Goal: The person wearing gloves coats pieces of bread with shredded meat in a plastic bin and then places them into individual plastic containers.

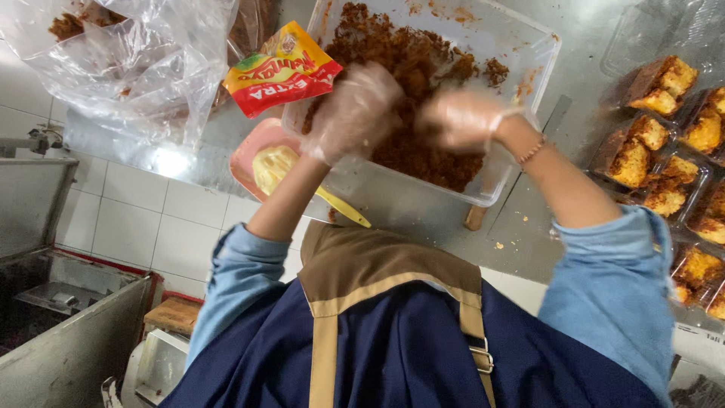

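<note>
Steel table fills the view, and on it sits a big clear plastic tub holding a mound of reddish-brown crumbly mix. Both hands are in thin clear gloves, right in that mix: the left hand curls loosely over the mound, the right hand beside it, blurred, fingers bunched in the crumbs, grip hard to tell. At far left lies a crumpled clear bag. At right, clear trays of crumb-coated pieces. Just left of the tub rests a pink plate with pale paste and a yellow spatula, and above it a red-and-yellow sachet.
</note>
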